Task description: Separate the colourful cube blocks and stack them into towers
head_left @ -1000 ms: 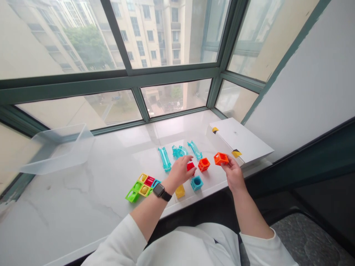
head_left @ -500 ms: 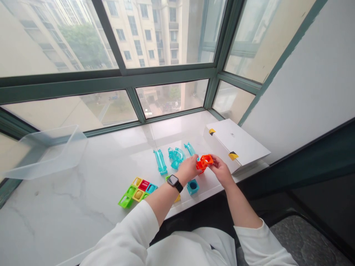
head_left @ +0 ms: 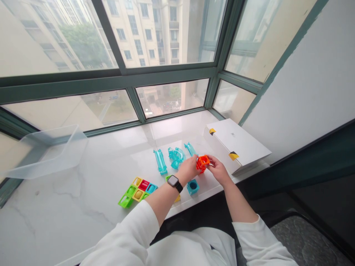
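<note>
Both of my hands meet over the white stone sill (head_left: 91, 184). My left hand (head_left: 189, 169), with a smartwatch on the wrist, and my right hand (head_left: 219, 170) are closed on orange hollow cubes (head_left: 202, 162) pressed together between them. A blue hollow cube (head_left: 192, 186) stands just below my left hand. A yellow piece (head_left: 177, 198) peeks out under my left forearm. Left of it lies a joined cluster of green, yellow, red and blue cubes (head_left: 137, 191). Behind my hands lie three clear teal track pieces (head_left: 174, 157).
A white flat box (head_left: 235, 144) with yellow-black corner marks lies at the right end of the sill. A clear plastic bin (head_left: 44, 149) sits at the far left by the window. The sill's front edge runs just below the cubes.
My right hand has carried its orange cube left to the other orange cube, and my left hand has closed on them too. The view has shifted slightly to the right.
</note>
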Demonstrator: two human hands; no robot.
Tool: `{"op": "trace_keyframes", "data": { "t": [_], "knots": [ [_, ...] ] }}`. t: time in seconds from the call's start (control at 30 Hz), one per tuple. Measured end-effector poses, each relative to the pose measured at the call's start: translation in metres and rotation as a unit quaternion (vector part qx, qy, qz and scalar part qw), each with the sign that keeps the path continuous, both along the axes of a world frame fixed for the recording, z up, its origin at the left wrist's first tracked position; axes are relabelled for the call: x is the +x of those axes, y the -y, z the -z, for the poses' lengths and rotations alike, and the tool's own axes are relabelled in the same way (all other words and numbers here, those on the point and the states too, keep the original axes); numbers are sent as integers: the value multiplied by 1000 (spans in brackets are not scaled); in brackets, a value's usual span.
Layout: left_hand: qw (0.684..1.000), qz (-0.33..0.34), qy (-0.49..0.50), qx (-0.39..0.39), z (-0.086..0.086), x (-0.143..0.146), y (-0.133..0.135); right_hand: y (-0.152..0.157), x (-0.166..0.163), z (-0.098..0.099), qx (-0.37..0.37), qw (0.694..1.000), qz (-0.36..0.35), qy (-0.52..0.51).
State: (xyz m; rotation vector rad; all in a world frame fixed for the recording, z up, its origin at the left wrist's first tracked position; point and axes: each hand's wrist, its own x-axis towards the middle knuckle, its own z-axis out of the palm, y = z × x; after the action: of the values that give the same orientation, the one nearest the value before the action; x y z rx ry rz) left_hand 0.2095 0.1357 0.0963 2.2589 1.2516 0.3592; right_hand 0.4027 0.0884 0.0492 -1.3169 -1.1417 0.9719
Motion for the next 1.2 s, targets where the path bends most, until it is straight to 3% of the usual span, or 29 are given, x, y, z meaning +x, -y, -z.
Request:
{"op": "trace_keyframes", "data": {
  "t": [1.2],
  "knots": [
    [999, 24, -33, 30, -2, -1, -2, -2, 6, 16, 2, 997, -38, 60]
  ]
}}
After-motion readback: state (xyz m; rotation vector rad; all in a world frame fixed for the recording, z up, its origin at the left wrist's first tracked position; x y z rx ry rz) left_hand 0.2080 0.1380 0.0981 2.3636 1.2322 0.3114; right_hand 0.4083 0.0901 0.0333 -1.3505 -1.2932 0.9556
